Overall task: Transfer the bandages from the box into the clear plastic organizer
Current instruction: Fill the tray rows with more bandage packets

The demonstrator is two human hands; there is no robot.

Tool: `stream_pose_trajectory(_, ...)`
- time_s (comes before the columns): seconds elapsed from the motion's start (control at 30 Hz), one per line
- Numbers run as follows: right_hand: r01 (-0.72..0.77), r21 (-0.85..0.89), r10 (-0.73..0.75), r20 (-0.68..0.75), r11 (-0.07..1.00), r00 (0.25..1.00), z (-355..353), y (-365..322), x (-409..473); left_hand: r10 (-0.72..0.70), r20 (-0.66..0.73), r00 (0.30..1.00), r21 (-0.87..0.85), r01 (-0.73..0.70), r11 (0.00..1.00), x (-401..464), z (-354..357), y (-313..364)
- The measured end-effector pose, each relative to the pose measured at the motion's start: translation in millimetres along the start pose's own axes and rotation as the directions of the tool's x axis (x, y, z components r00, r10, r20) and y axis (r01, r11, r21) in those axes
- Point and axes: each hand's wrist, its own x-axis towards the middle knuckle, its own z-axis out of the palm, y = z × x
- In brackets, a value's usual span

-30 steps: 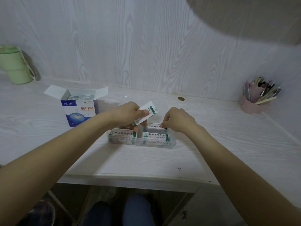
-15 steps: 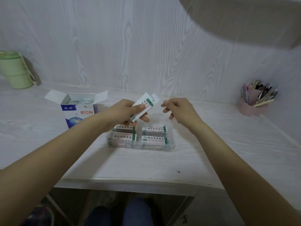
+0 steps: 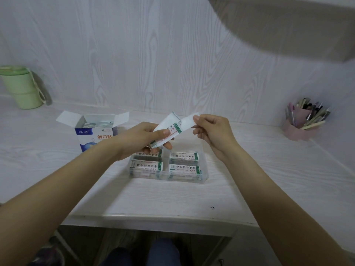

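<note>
Nearest the camera, at the bottom of the frame, there's just the front edge of the white wood-grain desk [image 3: 172,206] with the person's knees under it. A bit further in, centre frame, sits the clear plastic organizer with four compartments [image 3: 205,174], and each compartment already shows at least one white paper-wrapped bandage with green end stripes [image 3: 184,168] lying flat.

Above the organizer, both hands are up in the air. The left hand [image 3: 142,140] has its thumb and fingers curled around a small stack of wrapped bandage strips [image 3: 166,132], and the right hand [image 3: 210,129] pinches the top corner of one white strip [image 3: 189,120] that's fanning away from the stack. So the task's thing is mid-air, over the back row, not in a slot yet.

What I'd worry about: that pinch is only on a corner, so a quick tug could drag two strips out or let one flutter onto the desk. The left grip looks loose too (slippery paper wrappers), so the whole stack could splay.

Further back on the left, the opened blue and white cardboard box [image 3: 92,131] looks like it has more inside, so overfilling a slot seems possible.

Far corners: green plastic lidded cup [image 3: 20,88] upper left, pink pen holder [image 3: 302,121] at right.
</note>
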Motion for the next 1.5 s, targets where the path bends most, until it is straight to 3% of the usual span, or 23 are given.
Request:
stream_pose_trajectory(0.13, -0.042, 0.240, 0.039, 0.018, 0.970, 0.999, -11.5, 2.5, 2.3, -0.018, -0.097, 0.995, -0.055, 0.013, 0.998, 0.5, -4.2, -5.3)
stream_pose_trajectory(0.23, -0.090, 0.295, 0.078, 0.053, 0.951, 0.996, -14.4, 6.9, 3.5, -0.019, -0.124, 0.992, -0.097, 0.007, 0.995, 2.4, -3.7, -6.5)
stream_pose_trajectory(0.3, -0.053, 0.203, 0.047, 0.035, 0.978, 0.998, -16.0, 10.2, 5.9, -0.016, -0.138, 0.990, -0.112, 0.000, 0.994, 4.5, -2.6, -6.2)
stream_pose_trajectory(0.43, 0.011, -0.203, -0.009, 0.009, 0.979, 1.000, -20.7, 18.7, 14.1, -0.014, -0.195, 0.981, -0.118, -0.010, 0.993, 9.5, -2.9, -4.7)
stream_pose_trajectory(0.53, 0.065, -0.425, -0.081, -0.022, 0.903, 0.996, -20.9, 24.3, 20.7, -0.020, -0.235, 0.972, -0.115, -0.008, 0.993, 12.0, -3.1, -3.1)
stream_pose_trajectory(0.67, 0.104, -0.672, -0.105, 0.039, 0.733, 0.994, -14.0, 33.9, 28.5, -0.012, -0.254, 0.967, -0.104, -0.015, 0.994, 14.5, -2.3, -1.3)
stream_pose_trajectory(0.87, 0.170, -0.837, -0.031, 0.181, 0.520, 0.983, 0.9, 44.0, 36.3, -0.020, -0.260, 0.966, -0.079, -0.001, 0.997, 17.1, -4.2, -4.3)
stream_pose_trajectory(1.17, 0.207, -0.961, 0.046, 0.219, 0.184, 0.975, 6.9, 48.8, 42.7, -0.037, -0.269, 0.962, -0.075, 0.017, 0.997, 16.9, -6.9, -9.2)
stream_pose_trajectory(1.4, 0.196, -0.891, 0.097, 0.257, 0.409, 0.962, 5.1, 43.8, 38.8, -0.023, -0.260, 0.965, -0.077, 0.003, 0.997, 15.3, -6.5, -7.6)
stream_pose_trajectory(1.5, 0.196, -0.752, -0.037, 0.223, 0.629, 0.974, 5.7, 32.2, 30.9, -0.018, -0.248, 0.969, -0.072, 0.001, 0.997, 14.1, -7.0, -8.0)
